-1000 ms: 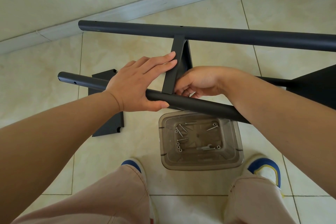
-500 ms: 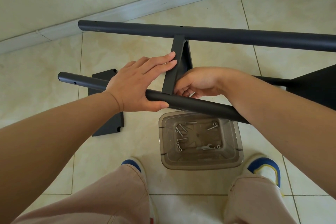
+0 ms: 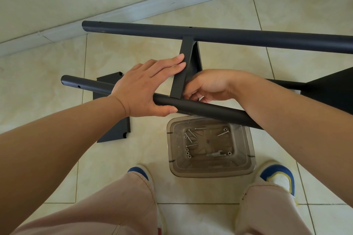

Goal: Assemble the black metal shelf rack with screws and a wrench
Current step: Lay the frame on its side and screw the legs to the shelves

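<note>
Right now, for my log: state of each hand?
Left hand: open, lying across the near tube, fingertips on the crossbar.
Right hand: fingers curled at the crossbar's lower end; cannot tell what it holds.

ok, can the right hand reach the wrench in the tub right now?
Probably yes: the near tube crosses only the far rim of the tub, and the wrench lies uncovered below. The right hand must first leave the crossbar joint.

The pale tiled floor (image 3: 47, 86) carries a clear plastic tub (image 3: 210, 173) just nearer me than my right fingers (image 3: 191, 94) (loose screws (image 3: 191, 135) inside). A flat black panel (image 3: 114, 129) lies left of my left fingers (image 3: 172, 61).
</note>
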